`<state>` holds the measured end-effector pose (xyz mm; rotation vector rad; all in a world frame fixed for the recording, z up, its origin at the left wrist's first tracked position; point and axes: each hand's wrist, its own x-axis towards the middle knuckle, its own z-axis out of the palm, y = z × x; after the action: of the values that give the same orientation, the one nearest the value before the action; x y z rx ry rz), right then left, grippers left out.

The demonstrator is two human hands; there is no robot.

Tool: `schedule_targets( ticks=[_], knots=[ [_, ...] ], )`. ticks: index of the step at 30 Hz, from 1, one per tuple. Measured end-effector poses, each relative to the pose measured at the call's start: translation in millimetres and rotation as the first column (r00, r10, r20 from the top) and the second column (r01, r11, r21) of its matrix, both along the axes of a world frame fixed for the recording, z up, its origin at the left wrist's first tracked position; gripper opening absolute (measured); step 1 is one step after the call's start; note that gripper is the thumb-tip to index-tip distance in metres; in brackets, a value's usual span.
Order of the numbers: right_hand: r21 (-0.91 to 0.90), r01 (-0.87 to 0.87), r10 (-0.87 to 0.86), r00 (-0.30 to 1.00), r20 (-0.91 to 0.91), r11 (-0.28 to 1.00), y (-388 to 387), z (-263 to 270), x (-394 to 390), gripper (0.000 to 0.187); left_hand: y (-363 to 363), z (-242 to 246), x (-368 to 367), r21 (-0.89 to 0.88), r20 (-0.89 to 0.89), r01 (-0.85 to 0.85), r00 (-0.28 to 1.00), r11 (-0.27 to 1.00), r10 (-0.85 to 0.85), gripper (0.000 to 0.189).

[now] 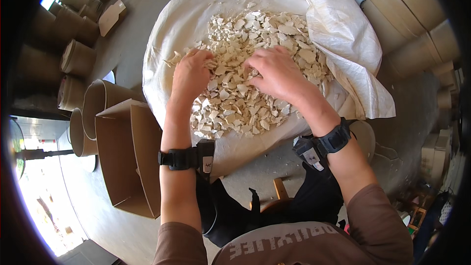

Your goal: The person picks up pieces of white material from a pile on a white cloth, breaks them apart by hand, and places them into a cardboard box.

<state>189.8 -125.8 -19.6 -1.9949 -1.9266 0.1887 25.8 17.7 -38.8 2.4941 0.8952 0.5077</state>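
Note:
A heap of pale, flat, irregular flakes (pixel 239 96) lies spread on a white woven plastic sheet or sack (pixel 162 55) in front of me. My left hand (pixel 193 72) is at the heap's left side, its curled fingers around some flakes. At the middle of the heap, my right hand (pixel 274 72) bends its fingers down among the flakes; the fingertips are partly hidden, and whether it grips any cannot be told. Both wrists carry black straps with small devices. What the flakes are made of is unclear.
An open cardboard box (pixel 121 162) stands close by on the left, beside round fibre drums (pixel 81 132). More drums (pixel 77 57) line the far left. Large cartons (pixel 397 18) are stacked at the upper right. Part of a wooden stool (pixel 280 189) shows between my legs.

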Motion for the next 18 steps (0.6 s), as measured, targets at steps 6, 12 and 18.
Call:
schedule_targets(
  ticks=[6, 12, 18],
  knots=[
    [0.040, 0.053, -0.051, 0.998, -0.045, 0.998, -0.9, 0.4, 3.9, 0.015, 4.7, 15.5, -4.8, -0.373, 0.242, -0.165, 0.933, 0.913, 0.267, 0.022],
    [0.011, 0.097, -0.097, 0.993, -0.064, 0.995, 3.7, 7.2, -1.0, 0.021, 6.5, 22.2, -4.0, -0.839, 0.485, 0.259, 0.754, 0.479, 0.443, 0.027],
    [0.092, 0.115, -0.096, 0.978, -0.183, 0.989, 21.3, -5.9, 0.2, 0.026, 2.7, 22.4, -5.9, -0.819, 0.487, 0.205, 0.743, 0.535, 0.460, 0.026]
  ],
)
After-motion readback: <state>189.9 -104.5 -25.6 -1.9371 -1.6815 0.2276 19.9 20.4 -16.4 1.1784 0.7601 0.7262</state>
